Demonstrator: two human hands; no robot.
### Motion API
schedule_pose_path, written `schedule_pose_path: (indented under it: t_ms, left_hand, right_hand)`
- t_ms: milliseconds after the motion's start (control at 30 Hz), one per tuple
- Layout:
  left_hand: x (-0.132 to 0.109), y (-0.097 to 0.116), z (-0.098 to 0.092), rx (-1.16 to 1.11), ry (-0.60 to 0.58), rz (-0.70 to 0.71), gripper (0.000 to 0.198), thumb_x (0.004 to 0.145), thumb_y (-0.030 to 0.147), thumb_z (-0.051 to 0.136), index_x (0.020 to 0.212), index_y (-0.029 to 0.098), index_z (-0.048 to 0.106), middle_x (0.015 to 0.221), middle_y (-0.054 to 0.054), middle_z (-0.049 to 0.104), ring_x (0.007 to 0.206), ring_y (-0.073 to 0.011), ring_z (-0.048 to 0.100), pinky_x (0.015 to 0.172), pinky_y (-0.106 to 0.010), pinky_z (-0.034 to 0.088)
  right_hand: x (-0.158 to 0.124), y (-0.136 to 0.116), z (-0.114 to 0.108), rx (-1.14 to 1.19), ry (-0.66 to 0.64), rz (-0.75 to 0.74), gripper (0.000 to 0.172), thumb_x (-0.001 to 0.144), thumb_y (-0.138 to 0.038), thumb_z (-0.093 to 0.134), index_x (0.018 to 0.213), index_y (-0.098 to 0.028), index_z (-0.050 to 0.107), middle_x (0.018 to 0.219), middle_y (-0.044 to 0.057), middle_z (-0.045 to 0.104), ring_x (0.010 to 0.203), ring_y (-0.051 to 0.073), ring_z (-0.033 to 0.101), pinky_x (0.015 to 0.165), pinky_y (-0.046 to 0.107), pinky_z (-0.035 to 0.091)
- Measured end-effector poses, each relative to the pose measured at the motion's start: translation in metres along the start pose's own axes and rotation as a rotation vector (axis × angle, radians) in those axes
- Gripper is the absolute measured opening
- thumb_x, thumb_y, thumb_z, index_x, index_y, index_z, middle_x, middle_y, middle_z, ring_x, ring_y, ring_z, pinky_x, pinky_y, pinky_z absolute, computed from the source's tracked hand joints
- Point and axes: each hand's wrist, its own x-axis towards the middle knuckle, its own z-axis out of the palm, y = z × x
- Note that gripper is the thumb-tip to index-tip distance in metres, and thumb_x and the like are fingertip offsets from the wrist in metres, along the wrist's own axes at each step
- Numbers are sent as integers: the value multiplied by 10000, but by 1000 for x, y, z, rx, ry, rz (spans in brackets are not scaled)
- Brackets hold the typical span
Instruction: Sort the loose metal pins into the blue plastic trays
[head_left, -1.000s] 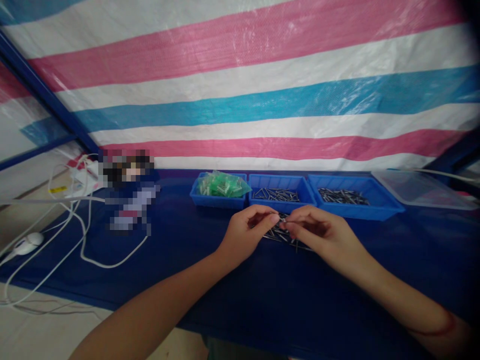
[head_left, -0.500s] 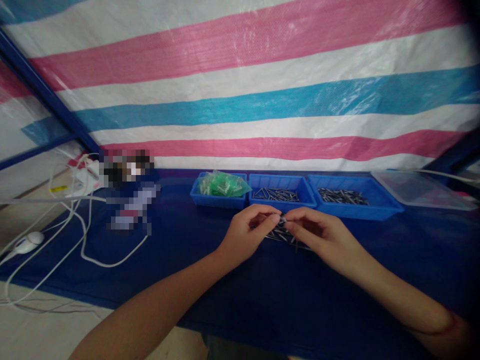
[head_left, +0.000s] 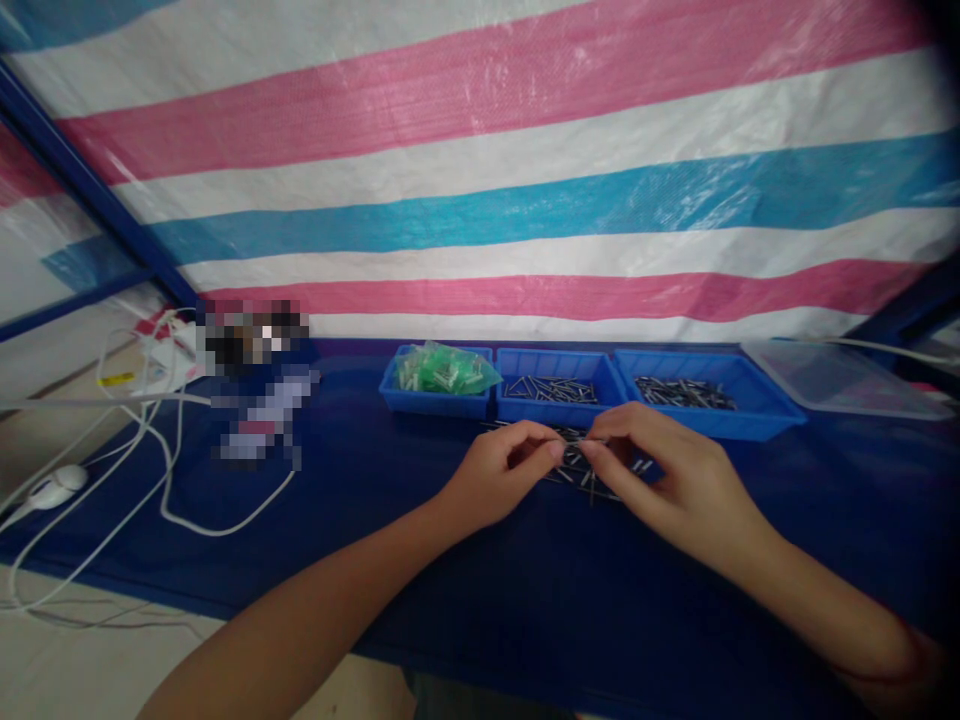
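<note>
My left hand [head_left: 501, 475] and my right hand [head_left: 664, 470] meet over a loose heap of thin metal pins [head_left: 581, 472] on the blue table cover [head_left: 390, 520]. Both hands pinch with thumb and forefinger, fingertips almost touching. Between them is a small metal piece [head_left: 571, 447], too small to make out. Behind the hands stand three blue trays. The left tray [head_left: 435, 400] holds a green bag of small parts [head_left: 444, 368]. The middle tray [head_left: 559, 400] and the right tray [head_left: 720, 415] hold metal pins.
A clear plastic lid [head_left: 840, 380] lies at the far right of the table. White cables [head_left: 172, 470] and a white switch [head_left: 56, 485] trail at the left, near a blurred-out object [head_left: 259, 385]. A striped pink, white and blue tarp [head_left: 480, 170] hangs behind.
Both hands have sunk a little toward the pin heap. My right hand has shifted slightly right and turned its back more toward me. The pinch between the fingertips is kept.
</note>
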Motion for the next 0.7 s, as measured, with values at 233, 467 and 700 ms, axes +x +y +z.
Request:
schedule_pose_path:
  t_ms: [233, 467, 700]
  left_hand:
    - [-2, 8, -8, 544, -34, 252, 261, 900, 324, 506, 1089, 175, 609, 934, -50, 672, 842, -165, 584, 792, -296, 435]
    - [-1, 4, -14, 863, -44, 260, 229, 916, 305, 474, 1019, 197, 648, 1055, -53, 639, 923, -192, 541, 771, -328, 378]
    - [-3, -1, -14, 973, -86, 210, 256, 894, 344, 515, 1090, 227, 632, 1101, -57, 595, 962, -209, 515, 777, -333, 374]
  right_hand:
    - [12, 27, -40, -373, 180, 55, 107, 844, -310, 544, 824, -210, 574, 713, 48, 603, 620, 183, 565, 600, 323, 427]
    - [8, 85, -84, -727, 210, 214, 94, 830, -335, 535, 777, -265, 571, 631, 31, 537, 508, 178, 492, 511, 311, 318]
    - [0, 122, -85, -834, 136, 303, 194, 816, -424, 562, 843, -233, 579, 709, 63, 616, 470, 161, 458, 474, 291, 265]
